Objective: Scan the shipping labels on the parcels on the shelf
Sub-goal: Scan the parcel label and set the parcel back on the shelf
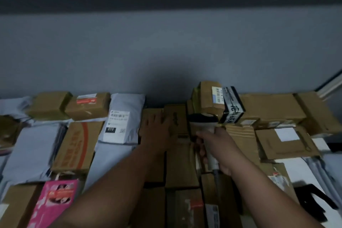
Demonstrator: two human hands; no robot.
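Many parcels cover the shelf against a grey wall. My right hand grips the handle of a white barcode scanner, whose dark head points at a small brown box with a white label, stacked high at the back. My left hand rests flat with straight fingers on a brown carton at the back middle. A grey mailer bag with a white barcode label marked 010 lies left of that hand.
A black-and-white box stands right of the small box. Brown cartons fill the back right, one with a blank white label. A carton with red print, a pink parcel and grey bags lie left.
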